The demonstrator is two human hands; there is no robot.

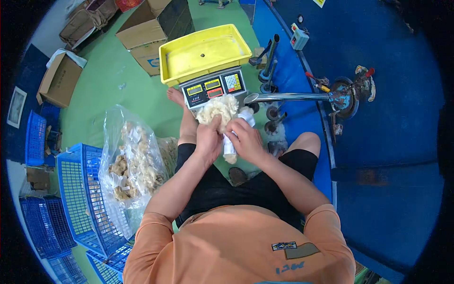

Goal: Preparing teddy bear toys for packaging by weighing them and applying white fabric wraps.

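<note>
My left hand (210, 142) is closed on a cream, fluffy plush piece (221, 108) in front of the scale, the thumb pressed into the pile. Close beside it, my right hand (246, 140) pinches the same piece, its fingers bent at a white fabric part (229, 145) that hangs below. A small cream tuft shows at the lower end of this white part. Just right of the plush is the slanted open mouth of a metal tube (286, 97), apart from my hands. The digital scale (203, 89) carries a yellow tray (203, 54).
To the left, a clear plastic bag (135, 161) of cream and tan plush pieces leans on a blue crate (75, 189). Cardboard boxes (146, 40) stand farther off. At right, the tube joins a valve (345, 97) on a blue machine panel (383, 128), with several upright pipes nearby.
</note>
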